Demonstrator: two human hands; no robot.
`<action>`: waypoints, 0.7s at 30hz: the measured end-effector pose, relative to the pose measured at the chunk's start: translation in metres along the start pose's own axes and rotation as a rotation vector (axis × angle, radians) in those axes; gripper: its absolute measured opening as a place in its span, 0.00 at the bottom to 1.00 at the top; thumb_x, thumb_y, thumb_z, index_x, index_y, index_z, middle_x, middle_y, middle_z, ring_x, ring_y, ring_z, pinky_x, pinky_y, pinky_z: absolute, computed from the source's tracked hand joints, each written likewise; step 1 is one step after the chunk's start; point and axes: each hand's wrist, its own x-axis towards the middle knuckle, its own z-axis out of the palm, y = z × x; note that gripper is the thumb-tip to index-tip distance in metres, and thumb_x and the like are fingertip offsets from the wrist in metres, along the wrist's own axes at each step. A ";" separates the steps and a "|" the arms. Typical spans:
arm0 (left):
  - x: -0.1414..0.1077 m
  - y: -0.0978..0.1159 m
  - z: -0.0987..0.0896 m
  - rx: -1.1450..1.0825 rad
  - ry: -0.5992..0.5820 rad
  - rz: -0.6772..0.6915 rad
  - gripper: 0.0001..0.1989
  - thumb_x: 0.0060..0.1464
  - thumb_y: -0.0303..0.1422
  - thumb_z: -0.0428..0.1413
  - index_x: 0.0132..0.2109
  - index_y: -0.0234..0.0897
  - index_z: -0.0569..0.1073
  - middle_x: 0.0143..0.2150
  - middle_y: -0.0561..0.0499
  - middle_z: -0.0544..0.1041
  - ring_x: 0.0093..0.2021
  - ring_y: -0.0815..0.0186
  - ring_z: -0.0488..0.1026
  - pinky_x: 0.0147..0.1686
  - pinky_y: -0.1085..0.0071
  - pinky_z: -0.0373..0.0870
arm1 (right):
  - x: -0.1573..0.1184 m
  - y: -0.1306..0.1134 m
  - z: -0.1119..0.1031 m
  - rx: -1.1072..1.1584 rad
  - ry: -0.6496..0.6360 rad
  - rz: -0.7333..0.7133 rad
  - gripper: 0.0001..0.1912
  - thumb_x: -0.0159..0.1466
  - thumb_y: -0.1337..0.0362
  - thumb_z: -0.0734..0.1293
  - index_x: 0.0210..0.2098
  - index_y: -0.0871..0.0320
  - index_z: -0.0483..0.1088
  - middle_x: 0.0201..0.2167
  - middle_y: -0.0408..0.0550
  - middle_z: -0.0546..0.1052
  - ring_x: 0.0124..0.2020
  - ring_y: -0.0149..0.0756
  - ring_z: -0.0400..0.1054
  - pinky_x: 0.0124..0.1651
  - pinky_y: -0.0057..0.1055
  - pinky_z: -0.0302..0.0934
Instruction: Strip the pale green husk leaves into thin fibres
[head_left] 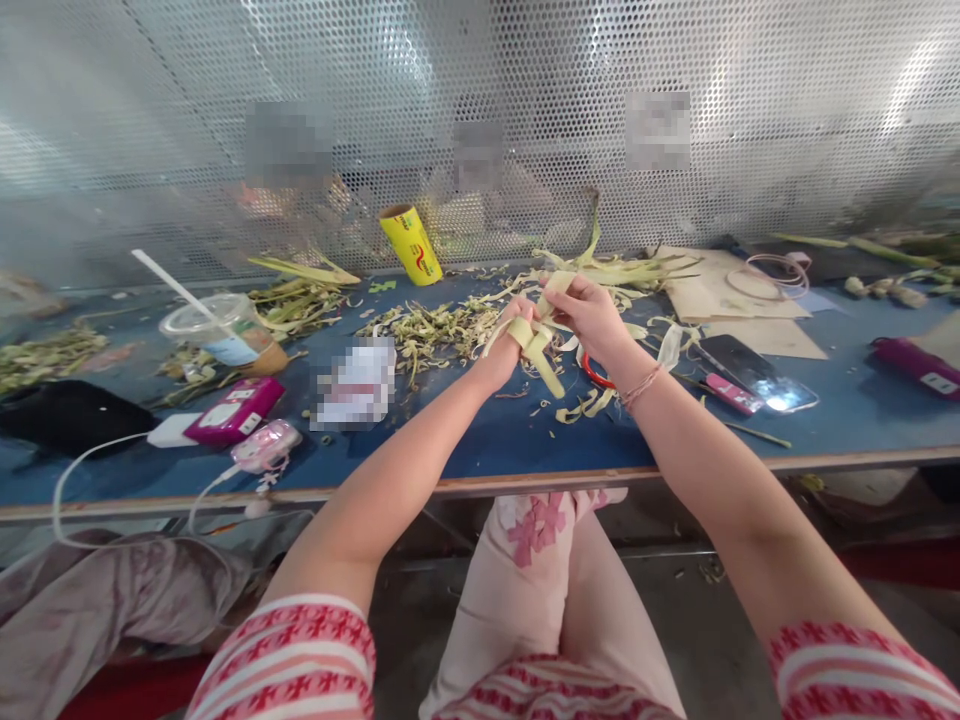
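Both hands are together above the far middle of the blue table. My left hand (508, 345) is closed around pale green leaf strips (536, 352), flat ribbons that cross and fold over its fingers, with one end hanging down. Just to the right, my right hand (589, 315) pinches the upper part of a strip between thumb and fingers. Below and behind the hands lies a heap of chopped leaf scraps (427, 335). Longer pale leaves (630, 270) spread behind my right hand. A red ring-shaped item (596, 372) lies under my right wrist.
A yellow tube (411, 245) stands tilted against the perforated metal panel (525, 100). To the left are a plastic cup (232, 330) with a straw, a magenta power bank (236, 410) and cables. On the right are a phone (757, 372) and brown paper sheets (720, 290).
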 end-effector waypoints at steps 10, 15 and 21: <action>0.002 0.003 0.002 -0.042 0.074 -0.110 0.12 0.55 0.41 0.52 0.38 0.44 0.56 0.22 0.61 0.68 0.21 0.71 0.64 0.23 0.73 0.54 | 0.004 0.008 0.002 0.010 0.047 -0.218 0.21 0.62 0.46 0.68 0.50 0.50 0.73 0.43 0.47 0.79 0.50 0.39 0.73 0.48 0.35 0.70; -0.001 0.010 0.007 -0.153 0.008 -0.165 0.12 0.50 0.37 0.55 0.35 0.42 0.57 0.20 0.61 0.67 0.21 0.71 0.68 0.22 0.74 0.54 | 0.007 0.005 -0.005 0.128 0.090 -0.222 0.24 0.66 0.43 0.63 0.56 0.46 0.69 0.46 0.47 0.80 0.52 0.41 0.74 0.51 0.40 0.71; -0.001 0.016 0.009 -0.188 0.013 -0.286 0.12 0.54 0.38 0.56 0.33 0.41 0.59 0.21 0.59 0.67 0.20 0.72 0.68 0.23 0.74 0.58 | 0.010 0.006 -0.011 0.030 0.101 -0.327 0.22 0.70 0.48 0.59 0.60 0.43 0.66 0.45 0.45 0.78 0.46 0.38 0.75 0.49 0.39 0.71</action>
